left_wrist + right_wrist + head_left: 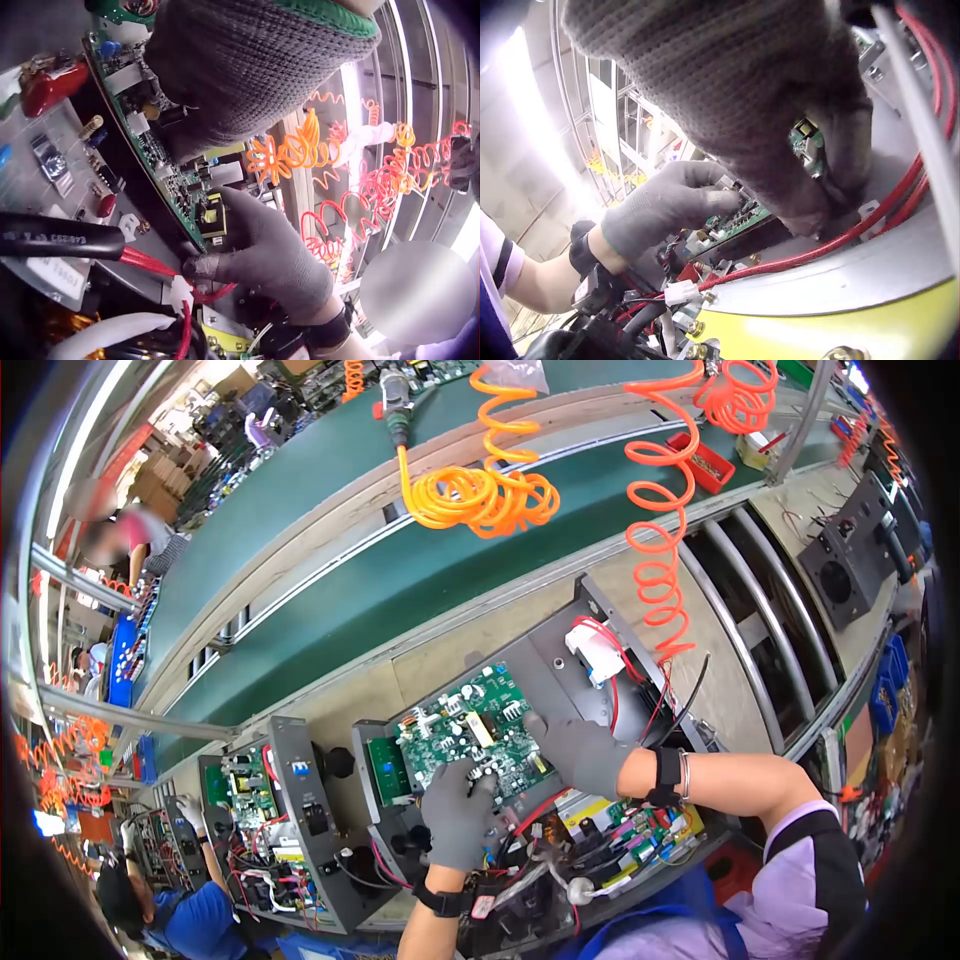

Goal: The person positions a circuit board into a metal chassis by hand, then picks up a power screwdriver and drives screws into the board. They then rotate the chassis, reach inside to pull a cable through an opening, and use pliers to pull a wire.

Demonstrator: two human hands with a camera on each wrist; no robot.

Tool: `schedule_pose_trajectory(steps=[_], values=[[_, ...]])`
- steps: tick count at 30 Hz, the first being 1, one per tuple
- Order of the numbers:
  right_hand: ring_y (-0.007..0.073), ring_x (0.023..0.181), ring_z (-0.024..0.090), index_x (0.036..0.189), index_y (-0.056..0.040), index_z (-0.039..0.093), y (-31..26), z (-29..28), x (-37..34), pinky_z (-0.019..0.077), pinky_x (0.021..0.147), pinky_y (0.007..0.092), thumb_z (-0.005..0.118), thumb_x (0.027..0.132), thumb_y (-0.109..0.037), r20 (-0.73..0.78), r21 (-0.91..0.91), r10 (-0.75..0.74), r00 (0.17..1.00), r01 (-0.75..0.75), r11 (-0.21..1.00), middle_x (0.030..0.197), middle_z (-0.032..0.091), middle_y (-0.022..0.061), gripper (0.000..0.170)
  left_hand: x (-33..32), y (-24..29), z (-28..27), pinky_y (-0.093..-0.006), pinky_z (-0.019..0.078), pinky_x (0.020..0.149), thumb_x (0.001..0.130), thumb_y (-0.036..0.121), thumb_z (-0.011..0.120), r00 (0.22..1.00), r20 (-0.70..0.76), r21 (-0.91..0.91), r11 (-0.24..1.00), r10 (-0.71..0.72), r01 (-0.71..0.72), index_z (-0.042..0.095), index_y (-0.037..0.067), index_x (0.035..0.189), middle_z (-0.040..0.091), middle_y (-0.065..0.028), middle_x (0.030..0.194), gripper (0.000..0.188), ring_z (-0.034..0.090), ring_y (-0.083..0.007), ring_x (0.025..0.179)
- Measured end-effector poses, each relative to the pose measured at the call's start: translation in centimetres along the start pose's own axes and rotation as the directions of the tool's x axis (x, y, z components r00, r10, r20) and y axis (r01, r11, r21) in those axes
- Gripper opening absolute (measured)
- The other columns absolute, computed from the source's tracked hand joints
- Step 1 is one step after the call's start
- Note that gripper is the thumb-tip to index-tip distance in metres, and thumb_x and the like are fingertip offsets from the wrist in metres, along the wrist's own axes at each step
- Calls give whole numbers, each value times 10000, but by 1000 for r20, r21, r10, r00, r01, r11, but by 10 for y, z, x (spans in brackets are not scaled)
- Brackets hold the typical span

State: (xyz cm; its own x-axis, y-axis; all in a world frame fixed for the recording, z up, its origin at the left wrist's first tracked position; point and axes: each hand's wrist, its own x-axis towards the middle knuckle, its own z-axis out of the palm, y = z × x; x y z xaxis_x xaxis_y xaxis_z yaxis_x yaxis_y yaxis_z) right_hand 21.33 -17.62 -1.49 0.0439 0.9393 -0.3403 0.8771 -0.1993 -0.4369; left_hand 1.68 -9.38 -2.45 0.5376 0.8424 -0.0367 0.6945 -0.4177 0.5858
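Note:
A green circuit board point(465, 710) crowded with components lies over an open grey metal chassis point(545, 650). My left hand point(458, 815), in a grey knit glove, grips the board at its near edge; in the left wrist view this hand point(240, 75) covers part of the components. At the right side, my gloved right hand point(580, 755) holds the board's edge, its thumb point(206, 265) low by the edge and its fingers over the parts. Red wires point(802, 259) with a white connector point(681, 292) run just below the board.
A white part with red wires point(595, 650) sits at the chassis's right. Another chassis point(300, 790) stands to the left, near a person in blue point(195, 920). Coiled orange air hoses point(480, 495) and red ones point(655, 530) hang over the green conveyor point(330, 605). Metal rollers point(755, 620) lie right.

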Motion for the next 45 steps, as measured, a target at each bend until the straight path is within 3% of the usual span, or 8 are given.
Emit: schedule_pose_trajectory(steps=[5,8,17,20,23,38,41,45], values=[[388,809,643,1327,37,349,4,10,3,524,636,456,639,774,-63,-72,19,-53,996,54,998,927,609,235,632,3,-12,1,-377,448,603,726,145,751,1000,13,-34,999,18,-17,657,-1,933,589,-140,796,270,577,-275,685],[383,806,635,1322,29,355,4,11,3,517,626,454,646,767,-70,-90,7,-77,993,78,997,928,596,226,634,3,-12,0,-395,468,606,724,152,734,1000,11,-70,997,27,-26,664,32,928,597,-135,770,246,597,-312,683],[382,830,635,1312,4,331,5,13,5,515,643,459,736,711,-116,-58,-17,-47,997,46,999,1069,554,203,734,8,-16,2,-358,435,583,722,119,760,1000,19,-95,995,19,-17,662,-1,941,567,-122,751,268,538,-249,646],[370,793,641,1308,71,362,4,8,4,530,619,444,607,781,-21,-106,-26,-60,993,58,998,963,572,224,587,11,-11,2,-355,431,583,724,114,759,999,22,-123,992,29,-26,660,-4,948,560,-117,748,272,533,-237,643],[367,797,650,1307,72,359,4,7,4,537,626,432,622,776,-27,-73,-35,-41,996,39,999,973,575,222,600,11,-5,0,-346,426,580,732,105,751,998,51,-163,986,-24,32,657,-8,944,554,-114,749,258,529,-225,643],[345,740,671,1207,51,397,1,6,7,540,569,437,616,791,-59,-71,-110,-26,997,19,994,919,606,199,482,10,-13,4,-341,463,612,732,98,765,998,38,-127,991,43,-38,666,-9,963,608,-124,816,274,581,-235,674],[348,744,674,1192,45,402,0,6,9,538,565,442,618,785,-54,-33,-119,-9,999,5,993,908,620,197,471,10,-13,4,-341,463,618,727,87,769,998,66,-163,986,-4,15,661,-12,964,606,-120,812,279,580,-234,681],[380,725,657,1176,-7,362,6,16,11,526,566,459,740,707,-129,-60,-90,-7,998,2,996,909,608,201,614,10,-16,7,-337,461,618,722,79,774,999,43,-142,990,23,-17,651,-12,964,602,-121,821,287,567,-229,676]])
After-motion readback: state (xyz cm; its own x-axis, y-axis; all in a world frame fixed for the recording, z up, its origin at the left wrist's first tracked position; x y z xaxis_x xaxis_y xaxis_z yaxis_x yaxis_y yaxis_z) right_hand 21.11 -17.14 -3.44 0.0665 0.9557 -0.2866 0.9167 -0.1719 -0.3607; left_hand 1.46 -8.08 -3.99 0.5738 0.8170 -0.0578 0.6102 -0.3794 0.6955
